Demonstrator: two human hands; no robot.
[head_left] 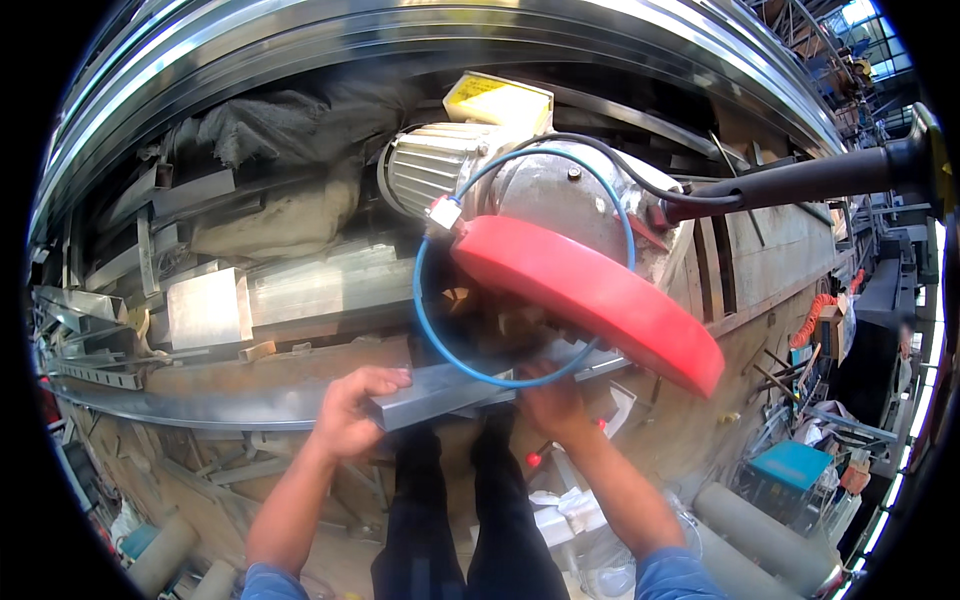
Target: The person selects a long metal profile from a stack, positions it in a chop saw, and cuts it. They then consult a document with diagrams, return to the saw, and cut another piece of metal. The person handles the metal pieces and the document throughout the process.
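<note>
A short length of grey rectangular metal tube (432, 392) lies at a slant in front of a cut-off saw with a red blade guard (590, 300). My left hand (352, 412) is closed round the tube's near left end, thumb on top. Below the guard, my right hand (552, 402) reaches in beside the tube's other end. Its fingers are blurred and partly hidden by a loop of blue hose (432, 335), so their grip is unclear. The saw's ribbed motor (437, 165) sits behind the guard, and its black handle (800, 182) points right.
A long metal strip (220, 412) runs left along the bench edge. Metal offcuts (208, 308) and grey cloth (265, 130) lie on the bench. Long shiny profiles (400, 30) stretch across the back. A red-knobbed lever (533, 460) is below my right hand. A teal-topped box (790, 464) stands right.
</note>
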